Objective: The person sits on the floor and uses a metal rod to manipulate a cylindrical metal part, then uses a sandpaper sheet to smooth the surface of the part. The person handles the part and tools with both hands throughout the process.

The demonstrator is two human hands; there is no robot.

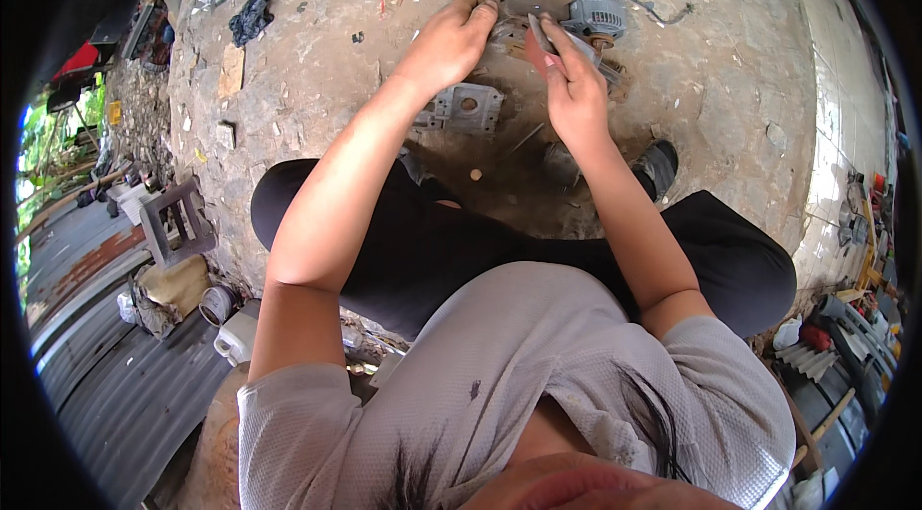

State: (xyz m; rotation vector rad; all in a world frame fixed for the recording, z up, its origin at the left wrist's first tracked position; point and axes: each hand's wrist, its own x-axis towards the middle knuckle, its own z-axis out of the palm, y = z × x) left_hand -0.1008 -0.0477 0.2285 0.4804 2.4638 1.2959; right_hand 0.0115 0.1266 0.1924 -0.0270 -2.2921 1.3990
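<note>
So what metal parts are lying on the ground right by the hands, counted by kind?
Grey motor-like unit with ribbed housing: 1
Flat square metal plate with a round hole: 1
Thin flat piece held in the right hand: 1
Total: 3
The left hand rests on the part beside the unit.

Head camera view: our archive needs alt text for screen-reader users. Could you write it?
Seen from above, a crouching person's left hand and right hand work at a grey motor-like part on a rough stone floor. A grey metal bracket lies just below the left hand.
</note>
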